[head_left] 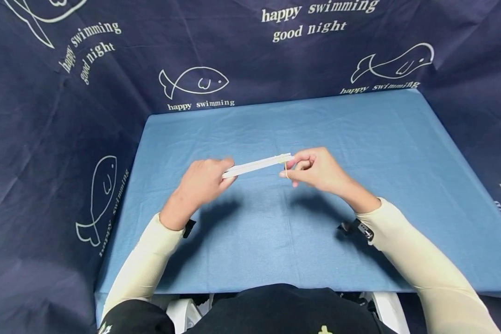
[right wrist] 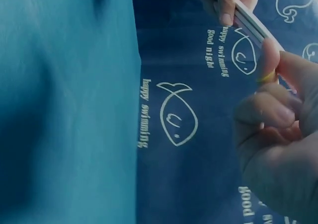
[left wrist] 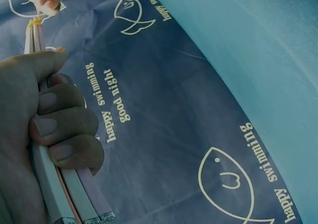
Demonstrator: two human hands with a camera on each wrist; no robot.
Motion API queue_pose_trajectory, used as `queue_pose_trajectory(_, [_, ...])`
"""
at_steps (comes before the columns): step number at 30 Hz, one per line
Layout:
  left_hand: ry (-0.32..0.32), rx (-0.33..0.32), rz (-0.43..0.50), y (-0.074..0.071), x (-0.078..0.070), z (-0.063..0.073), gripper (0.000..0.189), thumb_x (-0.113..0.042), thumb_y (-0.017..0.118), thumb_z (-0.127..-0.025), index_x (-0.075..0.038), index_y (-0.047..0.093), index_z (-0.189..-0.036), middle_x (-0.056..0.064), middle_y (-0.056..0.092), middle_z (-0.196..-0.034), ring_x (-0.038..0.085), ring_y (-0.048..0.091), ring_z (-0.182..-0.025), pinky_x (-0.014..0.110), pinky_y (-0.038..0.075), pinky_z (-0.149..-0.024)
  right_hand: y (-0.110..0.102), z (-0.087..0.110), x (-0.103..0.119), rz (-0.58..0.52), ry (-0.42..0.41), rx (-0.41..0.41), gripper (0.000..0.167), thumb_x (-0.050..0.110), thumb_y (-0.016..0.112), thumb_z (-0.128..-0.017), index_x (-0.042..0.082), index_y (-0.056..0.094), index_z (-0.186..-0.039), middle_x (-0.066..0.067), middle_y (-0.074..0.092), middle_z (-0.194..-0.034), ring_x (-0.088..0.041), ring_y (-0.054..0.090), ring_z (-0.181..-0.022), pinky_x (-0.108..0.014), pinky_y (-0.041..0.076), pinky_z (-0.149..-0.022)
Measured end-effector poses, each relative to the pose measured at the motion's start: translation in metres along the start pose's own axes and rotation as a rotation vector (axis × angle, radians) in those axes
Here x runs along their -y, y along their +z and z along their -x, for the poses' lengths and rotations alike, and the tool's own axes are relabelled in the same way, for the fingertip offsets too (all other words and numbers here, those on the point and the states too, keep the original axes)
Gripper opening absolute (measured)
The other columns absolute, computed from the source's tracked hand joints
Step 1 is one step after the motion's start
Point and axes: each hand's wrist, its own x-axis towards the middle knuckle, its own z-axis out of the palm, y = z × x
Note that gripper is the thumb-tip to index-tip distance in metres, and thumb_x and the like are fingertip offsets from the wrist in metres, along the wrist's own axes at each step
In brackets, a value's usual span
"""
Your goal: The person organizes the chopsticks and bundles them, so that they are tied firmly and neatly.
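My left hand [head_left: 204, 180] grips one end of a bundle of long, flat, pale strips [head_left: 256, 164], held up above the table. In the left wrist view its fingers curl round the strips [left wrist: 59, 189], whose near ends show side by side. A yellow rubber band [head_left: 286, 170] is wound round the far end of the bundle. Part of that band stretches away from the strips to my right hand [head_left: 319, 169], which holds it with thumb and fingers. The right wrist view shows the band [right wrist: 267, 78] at the thumb and fingertips.
Below the hands lies a table with a blue cloth [head_left: 250, 246]. Dark blue curtains [head_left: 250, 55] printed with fish and lettering hang behind it and at both sides. White chair arms [head_left: 183, 315] stand at the table's near edge.
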Motion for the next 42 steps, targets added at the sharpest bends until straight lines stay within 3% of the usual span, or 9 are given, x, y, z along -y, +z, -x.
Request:
queue_pose_trajectory(5, [0.058, 0.037, -0.071, 0.003, 0.0, 0.001, 0.018, -0.02, 0.065, -0.097, -0.013, 0.055, -0.083, -0.002, 0.046, -0.062, 0.02, 0.046, -0.053, 0.041, 0.042, -0.048, -0.005, 0.007, 0.011, 0.19, 0.004, -0.028, 0.037, 0.03, 0.093, -0.08, 0.004, 0.077, -0.102, 0.001, 0.063, -0.06, -0.01, 0.056, -0.059, -0.022, 0.044, -0.061])
queue_pose_trajectory(10, [0.162, 0.062, -0.189, 0.003, -0.003, 0.0, 0.017, -0.024, 0.068, -0.098, -0.013, 0.058, -0.088, 0.0, 0.054, -0.063, 0.019, 0.048, -0.05, 0.039, 0.043, -0.047, -0.012, 0.013, 0.022, 0.32, 0.039, 0.079, 0.061, 0.037, 0.095, -0.077, 0.009, 0.073, -0.126, 0.003, 0.06, -0.064, -0.008, 0.047, -0.061, -0.025, 0.044, -0.066])
queue_pose_trajectory(13, [0.207, 0.058, -0.216, 0.003, -0.006, -0.001, 0.017, -0.023, 0.067, -0.098, -0.014, 0.058, -0.087, -0.001, 0.053, -0.062, 0.017, 0.045, -0.048, 0.036, 0.04, -0.045, -0.015, 0.015, 0.024, 0.381, 0.02, 0.116, 0.06, 0.038, 0.096, -0.076, 0.013, 0.07, -0.124, 0.004, 0.061, -0.066, -0.008, 0.049, -0.061, -0.026, 0.044, -0.067])
queue_pose_trajectory(21, [0.18, 0.03, -0.214, 0.002, -0.006, -0.001, 0.017, -0.022, 0.067, -0.097, -0.013, 0.058, -0.086, 0.0, 0.055, -0.063, 0.019, 0.046, -0.049, 0.038, 0.04, -0.045, -0.015, 0.021, 0.02, 0.479, -0.129, 0.076, 0.036, 0.04, 0.091, -0.082, 0.017, 0.064, -0.083, 0.006, 0.057, -0.065, -0.008, 0.046, -0.059, -0.024, 0.04, -0.057])
queue_pose_trajectory(27, [0.152, -0.014, -0.202, 0.0, -0.005, -0.001, 0.018, -0.025, 0.068, -0.098, -0.013, 0.059, -0.088, 0.001, 0.057, -0.063, 0.021, 0.05, -0.049, 0.042, 0.042, -0.046, -0.016, 0.023, 0.022, 0.5, -0.123, 0.094, 0.035, 0.044, 0.087, -0.085, 0.018, 0.066, -0.078, 0.007, 0.053, -0.066, -0.007, 0.043, -0.06, -0.023, 0.036, -0.056])
queue_pose_trajectory(31, [0.177, -0.021, -0.213, 0.001, -0.006, 0.001, 0.018, -0.024, 0.068, -0.097, -0.013, 0.058, -0.088, 0.001, 0.055, -0.062, 0.02, 0.047, -0.047, 0.041, 0.042, -0.044, -0.016, 0.021, 0.025, 0.505, -0.082, 0.115, 0.036, 0.043, 0.091, -0.081, 0.014, 0.078, -0.096, 0.008, 0.061, -0.065, -0.008, 0.048, -0.06, -0.024, 0.042, -0.06])
queue_pose_trajectory(34, [0.194, 0.026, -0.213, 0.003, -0.008, 0.003, 0.015, -0.021, 0.066, -0.097, -0.013, 0.059, -0.087, 0.001, 0.053, -0.061, 0.018, 0.044, -0.047, 0.038, 0.041, -0.044, -0.016, 0.02, 0.029, 0.511, -0.025, 0.167, 0.049, 0.042, 0.094, -0.077, 0.01, 0.078, -0.112, 0.008, 0.063, -0.064, -0.008, 0.049, -0.059, -0.025, 0.044, -0.063])
queue_pose_trajectory(37, [0.203, 0.106, -0.207, 0.009, -0.01, 0.003, 0.015, -0.019, 0.064, -0.099, -0.014, 0.059, -0.086, 0.0, 0.053, -0.062, 0.016, 0.046, -0.05, 0.038, 0.043, -0.046, -0.013, 0.018, 0.032, 0.526, 0.033, 0.249, 0.047, 0.038, 0.094, -0.077, 0.009, 0.076, -0.11, 0.007, 0.056, -0.059, -0.007, 0.042, -0.056, -0.026, 0.04, -0.062])
queue_pose_trajectory(42, [0.207, 0.203, -0.178, 0.019, -0.013, 0.001, 0.018, -0.018, 0.062, -0.098, -0.015, 0.057, -0.081, -0.002, 0.051, -0.062, 0.016, 0.047, -0.053, 0.04, 0.048, -0.05, -0.006, 0.013, 0.029, 0.627, 0.017, 0.344, 0.048, 0.036, 0.092, -0.079, 0.007, 0.076, -0.114, 0.006, 0.057, -0.062, -0.008, 0.048, -0.059, -0.028, 0.044, -0.063])
